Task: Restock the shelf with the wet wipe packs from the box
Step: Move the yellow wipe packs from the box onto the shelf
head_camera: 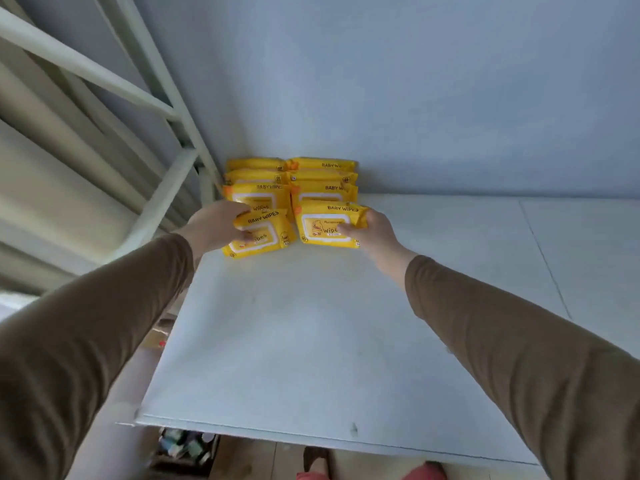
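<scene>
At the back left corner of the white shelf [311, 341], against the pale blue wall [415, 98], yellow wet wipe packs stand in two rows side by side, each row running from the wall toward the front. The left row [256, 180] and the right row [323, 178] each show three packs leaning one behind another, their printed faces tilted up and reading "BABY WIPES".

The left hand [213, 228] grips a further pack [263, 233] at the front of the left row, thumb curled over its printed face and fingers wrapped behind its upper left edge. This pack is tilted and turned slightly askew, its lower edge on the shelf, and it leans against the pack behind.

The right hand [372, 230] grips another pack [327, 225] at the front of the right row, thumb pressed on the white label and fingers curled round its right end. Whether that pack's lower edge touches the shelf cannot be told.

Both arms wear brown sleeves [519, 341]. A white metal frame [162, 88] rises at the left of the shelf. Below the front edge, a dark crate of blurred items [187, 448] sits on the floor.
</scene>
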